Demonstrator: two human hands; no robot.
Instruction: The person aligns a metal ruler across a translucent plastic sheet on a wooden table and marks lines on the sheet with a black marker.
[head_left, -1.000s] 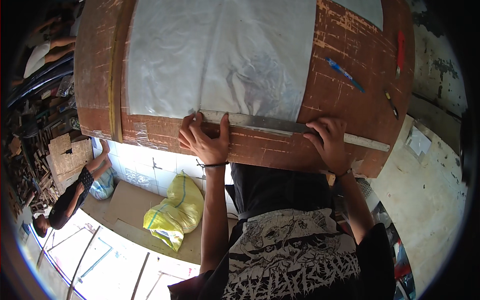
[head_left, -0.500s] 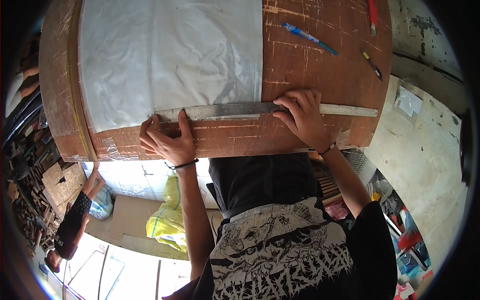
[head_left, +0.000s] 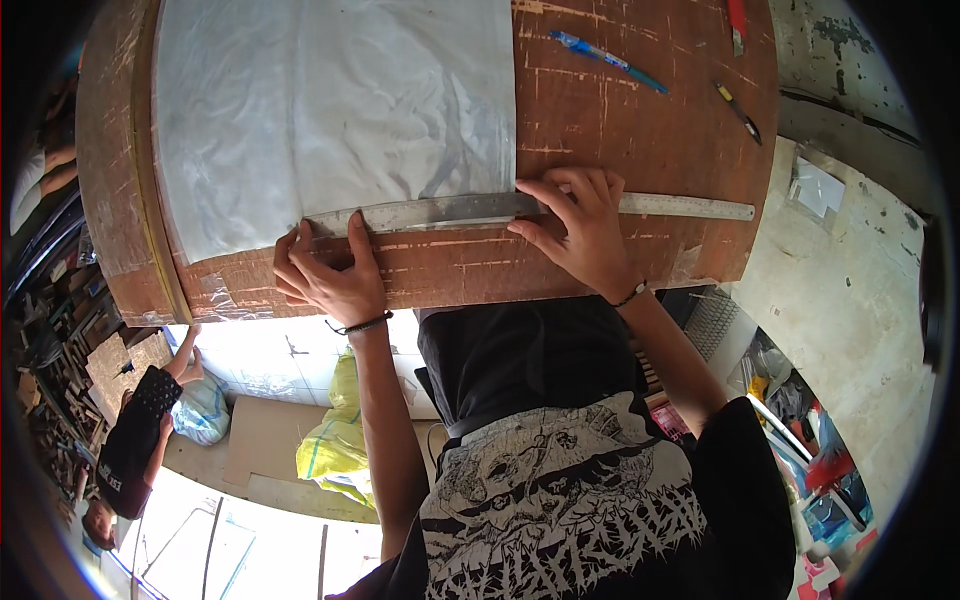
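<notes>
Reading the clock from the middle of the view, has a long metal ruler (head_left: 440, 211) lying nearly level across twelve, with ends at ten and just before three. Holds it flat on a scratched brown board (head_left: 640, 140), along the near edge of a translucent plastic sheet (head_left: 340, 110) at eleven, and running past the sheet's right edge onto bare wood.

Uses both hands, set apart from each other. Touches the ruler's left end with the left hand (head_left: 335, 280), at nine, with thumb and forefinger spread apart and tips down on the metal. Straddles the ruler with the right hand (head_left: 588, 240), at two, with thumb near the lower edge and forefinger near the upper; cannot tell whether clamped on the metal or merely resting over it. Wears dark wristbands (head_left: 362, 325) and, at five, a black printed shirt (head_left: 560, 480).

Has a blue pen (head_left: 608, 62) at one, a slim yellow-and-black tool (head_left: 738, 110) at two and a red-handled tool (head_left: 737, 20) between those directions, all lying on the board. Has a long yellowish strip (head_left: 145, 170) at ten, just beside the sheet. Farther off, has a yellow sack (head_left: 335, 450) between seven and eight, and another person (head_left: 130, 440) in dark clothing at eight.
</notes>
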